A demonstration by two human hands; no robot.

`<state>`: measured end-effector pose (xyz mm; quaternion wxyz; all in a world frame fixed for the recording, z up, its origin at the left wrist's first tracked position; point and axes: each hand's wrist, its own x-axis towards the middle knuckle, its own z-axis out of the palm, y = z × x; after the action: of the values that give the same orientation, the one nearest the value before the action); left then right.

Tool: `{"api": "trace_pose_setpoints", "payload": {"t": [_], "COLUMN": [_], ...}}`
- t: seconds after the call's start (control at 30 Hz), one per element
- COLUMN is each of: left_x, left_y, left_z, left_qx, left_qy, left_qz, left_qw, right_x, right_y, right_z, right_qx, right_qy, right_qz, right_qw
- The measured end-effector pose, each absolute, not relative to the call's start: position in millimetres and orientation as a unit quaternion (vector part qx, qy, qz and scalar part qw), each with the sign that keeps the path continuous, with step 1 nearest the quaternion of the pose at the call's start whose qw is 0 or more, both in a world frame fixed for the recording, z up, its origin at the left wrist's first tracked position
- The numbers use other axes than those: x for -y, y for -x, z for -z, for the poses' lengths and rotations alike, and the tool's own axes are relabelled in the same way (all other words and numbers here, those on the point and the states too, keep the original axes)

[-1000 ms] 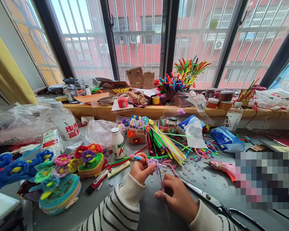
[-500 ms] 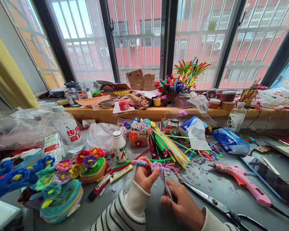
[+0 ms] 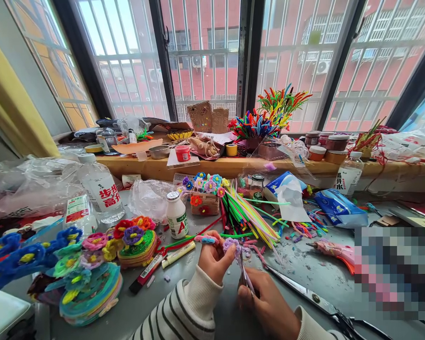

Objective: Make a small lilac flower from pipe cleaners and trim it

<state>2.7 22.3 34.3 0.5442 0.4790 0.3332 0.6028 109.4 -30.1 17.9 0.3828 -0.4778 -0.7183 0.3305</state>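
Observation:
My left hand point(image 3: 213, 260) pinches a small purple pipe-cleaner flower point(image 3: 231, 244) between thumb and fingertips. A pink and blue fuzzy piece point(image 3: 207, 240) shows at the fingers of the same hand; how it is held is unclear. In my right hand point(image 3: 271, 298) is a small pair of scissors point(image 3: 246, 276), its blades pointing up at the flower's right edge. The fingers hide most of its handles. Beyond both hands lies a bundle of colored pipe cleaners point(image 3: 250, 215), beside a small basket of fuzzy flowers point(image 3: 204, 203).
Large scissors point(image 3: 304, 290) lie right of my right hand. A pink glue gun point(image 3: 335, 252) is partly behind a pixelated patch. Fuzzy flower pieces point(image 3: 90, 293) stand at left, near a white bottle point(image 3: 177, 217) and a glue stick point(image 3: 178, 255). Clippings point(image 3: 304, 229) litter the table.
The small scissors' blades look slightly further apart at the flower. Both hands stay almost in place. The view has shifted slightly, and pixelation now covers the lower right.

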Motion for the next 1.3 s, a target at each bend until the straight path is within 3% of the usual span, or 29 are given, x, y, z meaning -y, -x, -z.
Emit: {"api": "trace_pose_setpoints", "payload": {"t": [1.3], "left_x": [-24.9], "left_y": [4.0], "left_z": [-44.9], "left_qx": [-0.352], "left_qy": [-0.449], "left_qz": [-0.595], "left_qw": [0.567], "right_x": [27.3], "right_y": [-120.0], "right_z": [-16.7], "right_qx": [0.735], "right_qy": [0.519], "right_qz": [-0.263], "right_qw": [0.347]}}
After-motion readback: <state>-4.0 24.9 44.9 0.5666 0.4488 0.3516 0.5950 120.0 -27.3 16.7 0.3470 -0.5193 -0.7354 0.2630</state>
